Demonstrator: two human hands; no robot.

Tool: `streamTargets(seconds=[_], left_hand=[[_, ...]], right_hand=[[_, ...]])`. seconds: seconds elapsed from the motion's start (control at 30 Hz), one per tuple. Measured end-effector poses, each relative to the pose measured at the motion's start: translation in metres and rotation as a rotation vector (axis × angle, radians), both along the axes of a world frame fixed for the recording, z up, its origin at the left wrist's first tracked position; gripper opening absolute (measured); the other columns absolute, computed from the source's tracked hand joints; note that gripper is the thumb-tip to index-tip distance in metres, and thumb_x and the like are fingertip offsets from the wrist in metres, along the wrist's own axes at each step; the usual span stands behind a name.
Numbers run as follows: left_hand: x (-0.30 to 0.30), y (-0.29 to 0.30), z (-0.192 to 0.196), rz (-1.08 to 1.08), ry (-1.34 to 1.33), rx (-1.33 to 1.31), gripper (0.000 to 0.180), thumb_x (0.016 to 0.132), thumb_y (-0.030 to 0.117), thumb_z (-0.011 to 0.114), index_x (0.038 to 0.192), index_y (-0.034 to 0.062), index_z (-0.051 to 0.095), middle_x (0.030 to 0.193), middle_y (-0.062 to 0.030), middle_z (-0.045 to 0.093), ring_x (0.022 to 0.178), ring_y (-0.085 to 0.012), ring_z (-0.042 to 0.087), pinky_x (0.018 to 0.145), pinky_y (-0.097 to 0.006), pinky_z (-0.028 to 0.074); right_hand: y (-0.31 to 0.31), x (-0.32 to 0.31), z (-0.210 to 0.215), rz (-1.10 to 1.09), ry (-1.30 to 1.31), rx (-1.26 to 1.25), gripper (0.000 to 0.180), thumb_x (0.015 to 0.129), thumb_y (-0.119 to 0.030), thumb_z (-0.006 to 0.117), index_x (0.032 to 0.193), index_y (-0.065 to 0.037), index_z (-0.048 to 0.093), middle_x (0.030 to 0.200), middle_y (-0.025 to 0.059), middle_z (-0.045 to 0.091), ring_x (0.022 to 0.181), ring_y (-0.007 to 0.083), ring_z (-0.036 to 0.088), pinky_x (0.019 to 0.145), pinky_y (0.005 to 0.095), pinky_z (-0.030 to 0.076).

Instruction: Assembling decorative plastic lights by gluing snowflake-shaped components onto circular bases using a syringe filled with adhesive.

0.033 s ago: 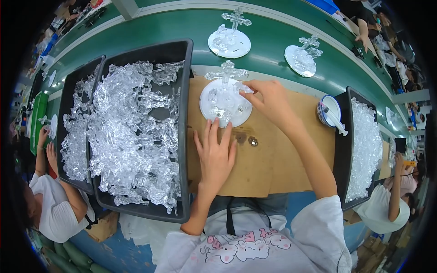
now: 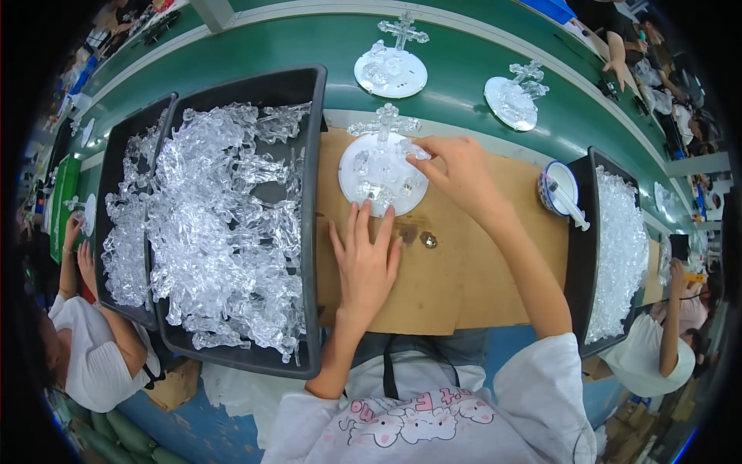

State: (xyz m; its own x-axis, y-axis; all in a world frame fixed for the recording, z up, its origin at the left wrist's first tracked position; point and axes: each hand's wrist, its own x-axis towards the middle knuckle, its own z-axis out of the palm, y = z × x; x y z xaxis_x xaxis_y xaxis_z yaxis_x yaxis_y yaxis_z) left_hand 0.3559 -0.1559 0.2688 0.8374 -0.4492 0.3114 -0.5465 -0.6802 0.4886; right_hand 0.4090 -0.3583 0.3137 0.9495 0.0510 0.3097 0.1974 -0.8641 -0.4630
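A round white base (image 2: pixel 352 182) lies on the cardboard in front of me. A clear plastic cross (image 2: pixel 386 120) stands upright at its far edge, with several small clear pieces around it. My right hand (image 2: pixel 462 174) pinches a clear plastic figure (image 2: pixel 408 148) at the base's right side; the fingers partly cover it. My left hand (image 2: pixel 366 263) lies flat with fingers spread, its fingertips touching the near rim of the base. A small shiny clear piece (image 2: pixel 429 241) rests on the cardboard to the right of the left hand.
A large black bin (image 2: pixel 315 232) of clear plastic parts stands at left, another black bin (image 2: pixel 581 267) at right. A blue-rimmed bowl (image 2: pixel 547 203) holds a white syringe-like tool (image 2: pixel 573 210). Two bases with crosses (image 2: pixel 402 73) (image 2: pixel 506 112) sit on the green belt (image 2: pixel 456 54). Co-workers sit both sides.
Both hands hold the same positions. The bases on the green belt have shifted very slightly to the right in the picture.
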Motion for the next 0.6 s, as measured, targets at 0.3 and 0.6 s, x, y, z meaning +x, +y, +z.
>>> streamTargets(seconds=[0.3,0.6], left_hand=[[0.002,-0.004,-0.002,-0.040,0.000,0.182,0.046,0.087,0.027,0.061,0.130,0.0132,0.052,0.133,-0.0171,0.043,0.132,-0.0317,0.034,0.106,-0.065,0.013],[0.003,-0.006,-0.005,-0.031,-0.024,0.186,0.043,0.088,0.032,0.057,0.126,0.0116,0.055,0.131,-0.0180,0.047,0.131,-0.0316,0.035,0.103,-0.070,0.012]], right_hand=[[0.003,-0.004,0.006,-0.114,0.076,0.064,0.023,0.083,-0.025,0.065,0.097,-0.006,0.066,0.083,0.0098,0.068,0.077,0.0238,0.065,0.074,0.0361,0.047],[-0.001,-0.004,-0.001,-0.071,-0.043,-0.051,0.022,0.082,-0.026,0.066,0.094,-0.007,0.065,0.079,0.0088,0.068,0.073,0.0248,0.066,0.065,0.0347,0.048]])
